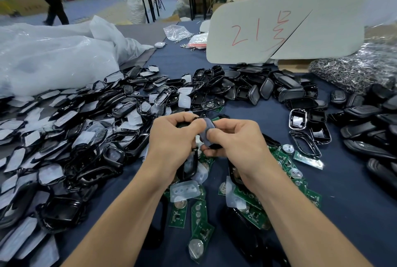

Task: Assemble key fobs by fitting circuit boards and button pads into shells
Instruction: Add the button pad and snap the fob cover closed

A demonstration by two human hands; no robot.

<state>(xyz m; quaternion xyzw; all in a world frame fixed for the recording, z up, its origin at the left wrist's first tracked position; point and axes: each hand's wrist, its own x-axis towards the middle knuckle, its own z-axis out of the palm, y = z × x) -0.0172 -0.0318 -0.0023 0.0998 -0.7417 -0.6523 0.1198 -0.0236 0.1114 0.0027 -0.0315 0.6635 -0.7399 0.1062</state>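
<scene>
Both hands meet above the middle of the dark blue surface (354,191). The left hand (174,135) has its grip clenched round a black shell (182,125), mostly hidden in the fist. The right hand (234,140) pinches a grey pad (207,130) between thumb and forefinger, held against that shell.

Under the wrists lie loose green circuit boards (198,213), some bearing round silver cells, with translucent button pads (185,189) scattered among them. To the left spreads a heap of black shell frames (86,137) mixed with pale film pieces. Behind the hands, to the right, is a pile of black covers (268,88).

A big white plastic bag (53,62) slumps at the left; its contents do not show. A small clear bag (177,31) lies further back, contents too small to tell. At the right, a clear bag (354,71) is packed with what look like metal rings. A grey board (279,24) with red marks leans behind the covers.
</scene>
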